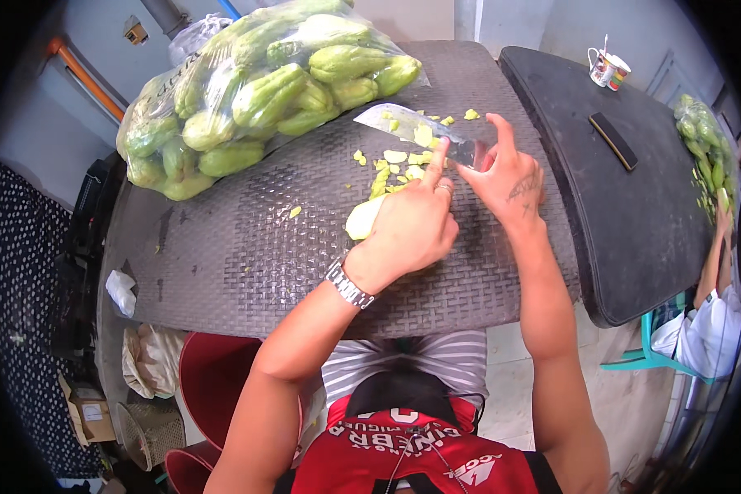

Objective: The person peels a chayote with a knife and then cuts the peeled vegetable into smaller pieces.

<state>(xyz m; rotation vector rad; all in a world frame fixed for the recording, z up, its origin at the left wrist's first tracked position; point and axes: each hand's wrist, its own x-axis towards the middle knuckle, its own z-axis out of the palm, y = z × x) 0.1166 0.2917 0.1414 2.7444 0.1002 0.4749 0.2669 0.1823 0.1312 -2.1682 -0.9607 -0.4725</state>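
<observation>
My right hand (509, 183) is closed round the handle of a broad-bladed kitchen knife (372, 118), its blade pointing left. My left hand (407, 226), with a metal watch at the wrist, stretches its index finger to the blade near the handle. Its other fingers are curled over a pale peeled chayote (365, 217), which sticks out on the left side of the palm; the hand hides the rest. Green chayote pieces (395, 156) lie scattered beneath the knife, and some cling to the blade.
A large clear bag of chayotes (272, 95) fills the far left of the woven-top table (272, 272). On the black table (552, 99) at right are a phone (613, 142), mugs (608, 69) and another bag of green vegetables (706, 140), near another person's arm (712, 255). Red bins (214, 379) stand below left.
</observation>
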